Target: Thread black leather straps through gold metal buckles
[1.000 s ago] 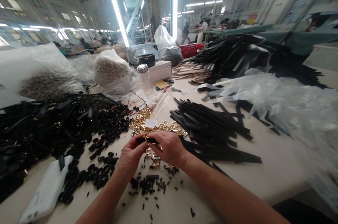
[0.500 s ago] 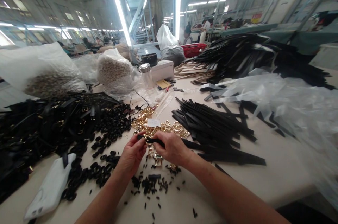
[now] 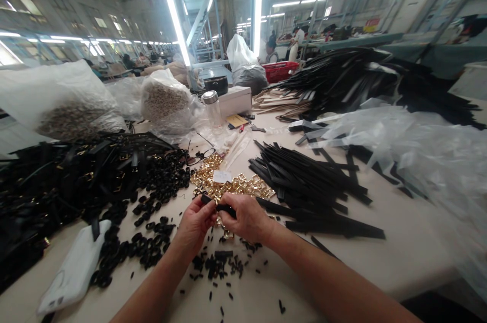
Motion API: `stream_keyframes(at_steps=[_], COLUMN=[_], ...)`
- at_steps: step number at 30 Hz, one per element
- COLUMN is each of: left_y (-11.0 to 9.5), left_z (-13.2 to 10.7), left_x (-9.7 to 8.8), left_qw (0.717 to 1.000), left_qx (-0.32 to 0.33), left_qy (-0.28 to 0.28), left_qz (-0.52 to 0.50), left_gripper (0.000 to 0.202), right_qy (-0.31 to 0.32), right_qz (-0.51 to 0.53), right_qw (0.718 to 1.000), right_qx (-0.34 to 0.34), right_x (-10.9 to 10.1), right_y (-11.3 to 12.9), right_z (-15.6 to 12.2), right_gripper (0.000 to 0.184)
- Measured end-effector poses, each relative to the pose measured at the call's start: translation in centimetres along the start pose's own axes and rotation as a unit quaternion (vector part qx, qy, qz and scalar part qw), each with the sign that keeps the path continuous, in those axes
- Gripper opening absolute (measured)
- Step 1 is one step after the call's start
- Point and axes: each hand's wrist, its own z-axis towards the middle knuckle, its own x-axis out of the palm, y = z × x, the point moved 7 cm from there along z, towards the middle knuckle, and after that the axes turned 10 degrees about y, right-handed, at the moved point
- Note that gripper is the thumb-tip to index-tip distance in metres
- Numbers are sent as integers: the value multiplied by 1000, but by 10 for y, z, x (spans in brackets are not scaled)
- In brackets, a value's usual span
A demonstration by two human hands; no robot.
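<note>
Both hands hold one black strap point(image 3: 227, 210) above the middle of the table. My left hand point(image 3: 196, 224) pinches its left end between thumb and fingers. Closed around the strap just to the right is my right hand point(image 3: 247, 217), and the strap's tail seems to run out past the wrist. Gold buckles point(image 3: 213, 178) lie heaped right behind the hands, some partly hidden by them. Small black pieces point(image 3: 218, 265) are scattered on the table below the hands. Whether a buckle sits on the held strap cannot be made out.
Black loops point(image 3: 152, 234) and a pile of buckled straps point(image 3: 76, 181) cover the left, beside a white phone-shaped object point(image 3: 76, 272). Loose black straps point(image 3: 304, 171) lie right. Plastic sheeting point(image 3: 418, 150), filled bags point(image 3: 165, 100) and a glass bottle point(image 3: 213, 112) stand around the back and sides.
Both hands stay on the strap and have shifted slightly. The left fingers have moved a little along its end, and the strap tilts more downward to the right.
</note>
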Motion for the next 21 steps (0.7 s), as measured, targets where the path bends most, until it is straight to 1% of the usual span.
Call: stream_keyframes(at_steps=[3,5,7,9,14,18,21], left_y=[-1,-1,0,-1,-7,-7,-7], left_z=[1,1,1,0,-3,-3,-2], left_x=[1,0,-1,-2,0,-2,-5], left_qw=[1000,999,998,997,993,989,986], left_qx=[3,6,9,12,40,47,53], left_qy=[12,13,16,24,54,41,28], left_qz=[19,36,56,71,99,135,155], left_gripper=[34,32,29,26,26,23,20], right_qy=[20,28,26,19,1,-9,1], right_qz=[-10,-14,-16,-20,-16,-35,-41], right_qw=[1000,999,999,999,1000,999,999], right_qx=[-1,-11,-22,-26,-22,-22,-22], right_x=[2,5,6,6,1,-1,1], right_y=[1,1,0,-2,-3,-1,0], right_z=[0,1,1,1,0,-1,-1], right_gripper=[6,14,21,23,25,22,18])
